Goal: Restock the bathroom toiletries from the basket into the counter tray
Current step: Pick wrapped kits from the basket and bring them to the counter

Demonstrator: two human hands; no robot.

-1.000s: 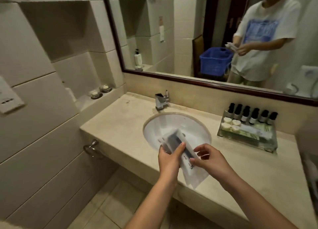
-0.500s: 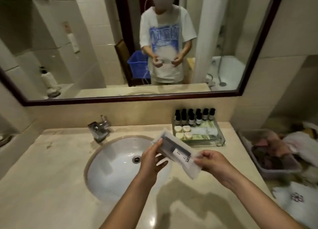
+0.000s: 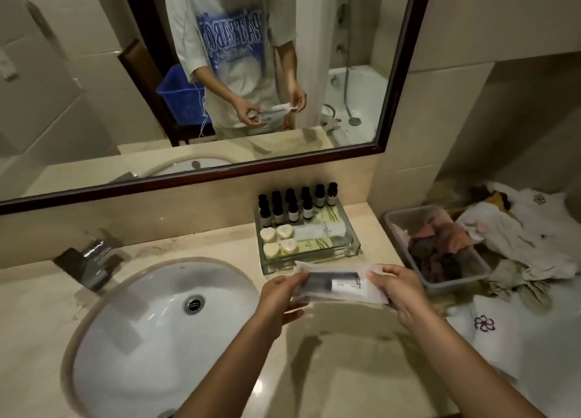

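Table (image 3: 339, 370): beige stone, with the sink (image 3: 151, 317) to our left and a clear glass tray (image 3: 352, 248) at the back, against the wall.

Tray contents: a row of dark-capped bottles (image 3: 292, 207) at the rear, four round soaps (image 3: 278, 240) front-left, and flat pale packets (image 3: 317, 230) alongside.

We hold a clear sachet (image 3: 339, 285) with a dark tube inside. It hangs level above the table, just in front of the tray. Our left hand (image 3: 279, 295) pinches one end and our right hand (image 3: 399, 287) pinches the other, hands apart.

Judgement: we carry it forward flat and lower it lengthwise onto the packets. We stay clear of the bottles and let go of one end before the other.
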